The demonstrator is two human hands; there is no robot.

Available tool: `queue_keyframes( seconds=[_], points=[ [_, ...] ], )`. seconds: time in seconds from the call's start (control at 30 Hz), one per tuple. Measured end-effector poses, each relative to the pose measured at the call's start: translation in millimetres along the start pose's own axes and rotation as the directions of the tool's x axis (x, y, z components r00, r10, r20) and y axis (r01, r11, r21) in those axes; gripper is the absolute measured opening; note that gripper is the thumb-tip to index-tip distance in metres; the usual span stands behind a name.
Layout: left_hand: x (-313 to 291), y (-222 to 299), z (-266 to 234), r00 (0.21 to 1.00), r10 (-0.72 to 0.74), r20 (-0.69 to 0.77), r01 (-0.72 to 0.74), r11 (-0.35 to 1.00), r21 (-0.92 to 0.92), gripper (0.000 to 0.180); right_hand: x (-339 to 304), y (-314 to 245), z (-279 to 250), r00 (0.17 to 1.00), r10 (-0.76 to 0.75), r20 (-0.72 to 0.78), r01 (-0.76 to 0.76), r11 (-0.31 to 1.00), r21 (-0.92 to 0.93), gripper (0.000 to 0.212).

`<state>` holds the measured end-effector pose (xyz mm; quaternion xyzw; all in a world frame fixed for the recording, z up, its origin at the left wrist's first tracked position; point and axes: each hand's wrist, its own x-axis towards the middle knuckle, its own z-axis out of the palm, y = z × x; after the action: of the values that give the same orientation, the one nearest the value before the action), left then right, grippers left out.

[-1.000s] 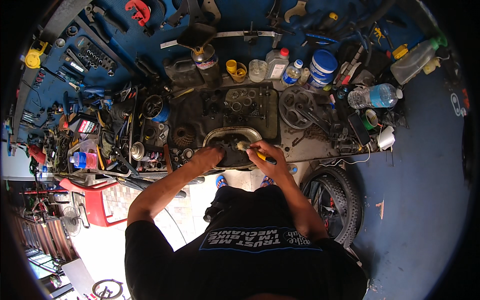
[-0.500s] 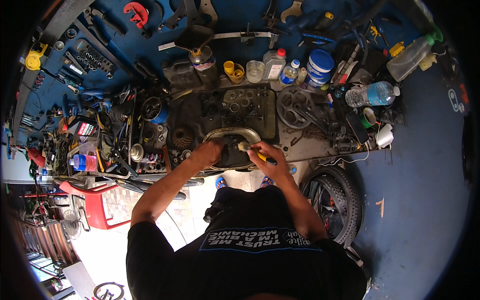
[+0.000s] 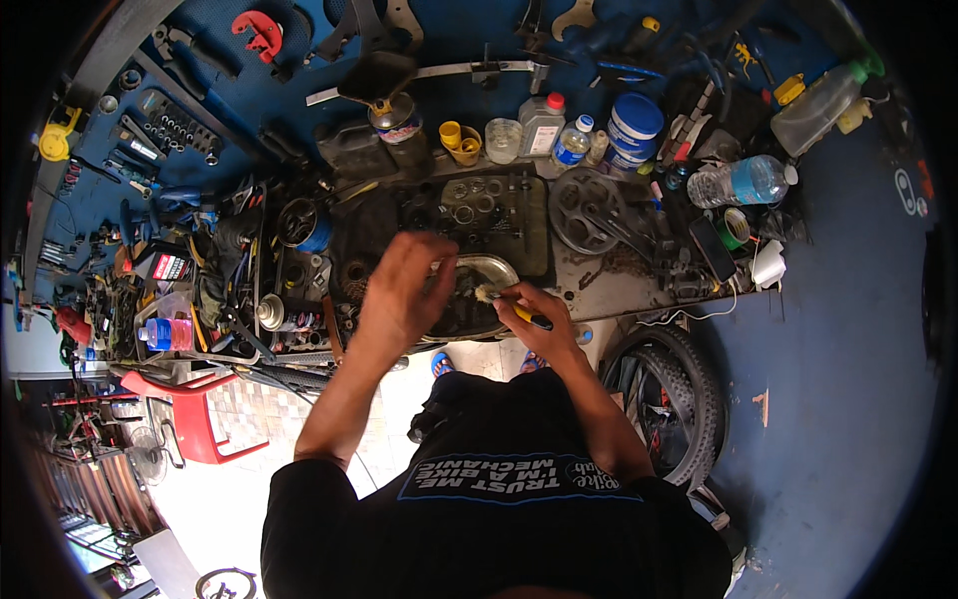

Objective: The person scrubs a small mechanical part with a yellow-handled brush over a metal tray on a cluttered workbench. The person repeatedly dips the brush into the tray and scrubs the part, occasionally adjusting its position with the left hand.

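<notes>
My right hand (image 3: 537,314) grips a brush (image 3: 529,316) with a yellow and black handle. Its pale bristles point left, over a metal-rimmed oval pan (image 3: 491,265) at the bench's front edge. Dark contents in the pan are too dim to name. Above the pan's left side my left hand (image 3: 404,290) is raised and somewhat blurred. Its thumb stands apart from the fingers, and nothing shows in it. Behind the pan, a dark tray (image 3: 539,240) carries several small rings and metal parts (image 3: 484,204).
A crankset (image 3: 589,215) lies right of the tray, beside a chain (image 3: 626,262). Bottles and a blue tub (image 3: 636,130) line the back. Left stand a spray can (image 3: 274,312) and crowded tools. Tyres (image 3: 679,399) lean below the bench; a red chair (image 3: 205,414) stands left.
My left hand has come up out of the pan, toward the camera. The brush in my right hand has stayed almost in place. The whole view has shifted slightly.
</notes>
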<state>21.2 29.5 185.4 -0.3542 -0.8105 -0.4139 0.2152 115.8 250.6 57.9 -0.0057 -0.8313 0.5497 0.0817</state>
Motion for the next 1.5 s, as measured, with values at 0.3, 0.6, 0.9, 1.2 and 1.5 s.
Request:
queue_keyframes(
  seconds=[0.3,0.6,0.9,1.2,1.5],
  points=[
    [-71.2,-75.4,79.9,0.861,-0.399,0.314,0.413,0.91,0.024,0.02,-2.5,11.4,-10.7,0.993,0.114,-0.002,-0.114,0.993,0.011,0.021],
    [-65.2,-103.6,120.9,0.747,-0.466,0.474,0.498,0.865,0.066,0.015,-8.6,11.3,-10.7,0.995,0.099,-0.008,-0.099,0.995,-0.002,0.023],
    [-10.4,-143.3,202.8,0.801,-0.415,0.432,0.345,0.909,0.234,0.026,-13.5,4.1,-19.4,0.978,0.207,0.026,-0.207,0.978,0.011,0.03],
    [-18.3,-137.7,151.1,0.802,-0.411,0.434,0.399,0.909,0.123,0.029,-14.3,9.8,-16.7,0.983,0.185,-0.001,-0.185,0.982,0.026,0.028],
    [-97.4,-111.2,44.9,0.638,-0.29,0.714,0.156,0.956,0.248,0.032,-2.1,6.6,-1.4,1.0,0.001,0.029,-0.002,1.0,0.018,0.022]
  ],
)
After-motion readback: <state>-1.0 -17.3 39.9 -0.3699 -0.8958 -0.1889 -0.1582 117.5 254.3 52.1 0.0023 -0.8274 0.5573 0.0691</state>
